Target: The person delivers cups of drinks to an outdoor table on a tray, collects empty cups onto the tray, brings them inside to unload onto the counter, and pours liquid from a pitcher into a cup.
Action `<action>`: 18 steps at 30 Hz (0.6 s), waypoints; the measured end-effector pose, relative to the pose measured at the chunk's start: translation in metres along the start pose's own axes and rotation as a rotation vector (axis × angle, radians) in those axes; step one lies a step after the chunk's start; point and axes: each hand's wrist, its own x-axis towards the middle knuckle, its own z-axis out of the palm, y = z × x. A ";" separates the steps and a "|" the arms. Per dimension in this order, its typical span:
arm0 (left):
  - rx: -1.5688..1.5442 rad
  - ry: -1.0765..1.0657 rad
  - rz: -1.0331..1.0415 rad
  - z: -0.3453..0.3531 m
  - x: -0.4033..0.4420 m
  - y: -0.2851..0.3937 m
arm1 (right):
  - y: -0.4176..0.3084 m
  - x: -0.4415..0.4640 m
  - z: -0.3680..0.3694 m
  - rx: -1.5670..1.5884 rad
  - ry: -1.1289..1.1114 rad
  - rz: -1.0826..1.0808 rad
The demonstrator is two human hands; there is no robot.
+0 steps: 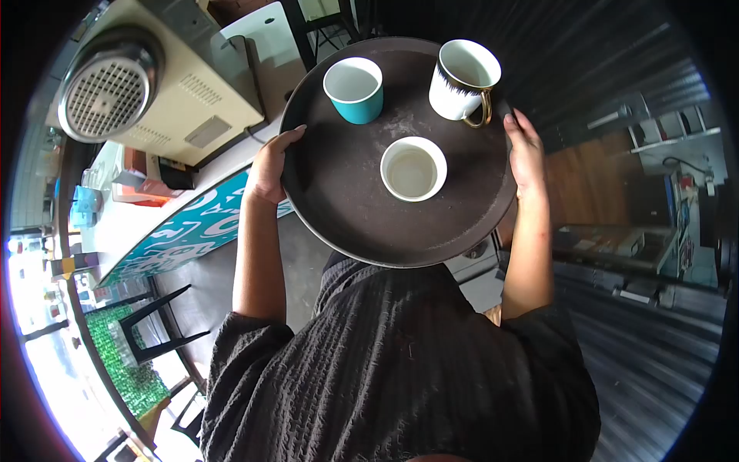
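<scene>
A round dark brown tray (339, 200) is held out in front of my body, gripped at both sides. My left hand (271, 163) is closed on its left rim, thumb on top and fingers hidden beneath. On the right rim, my right hand (525, 154) holds it the same way. Three vessels stand upright on the tray: a teal cup (359, 105) with a white inside at the back left, a white mug (454, 98) with dark brushed marks and a gold handle at the back right, and a white cup (413, 190) near the middle.
To the left stands a counter (269, 58) with a teal patterned front panel (204, 223). A beige machine (177, 85) with a round metal grille rests on it. Black chairs (165, 327) are at the lower left. Shelving (677, 131) and a corrugated dark wall (616, 385) lie to the right.
</scene>
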 end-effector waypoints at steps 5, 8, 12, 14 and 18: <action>-0.078 0.035 0.012 0.031 0.058 0.021 | 0.000 0.102 0.008 0.048 -0.099 0.039; -0.105 0.068 0.042 0.035 0.097 0.031 | 0.001 0.155 0.026 0.063 -0.144 0.042; -0.193 0.078 0.122 0.033 0.153 0.049 | 0.008 0.221 0.056 0.111 -0.212 0.036; -0.180 0.117 0.156 0.046 0.167 0.068 | 0.000 0.250 0.075 0.104 -0.214 0.030; -0.212 0.121 0.193 0.052 0.201 0.090 | -0.009 0.298 0.100 0.107 -0.269 0.067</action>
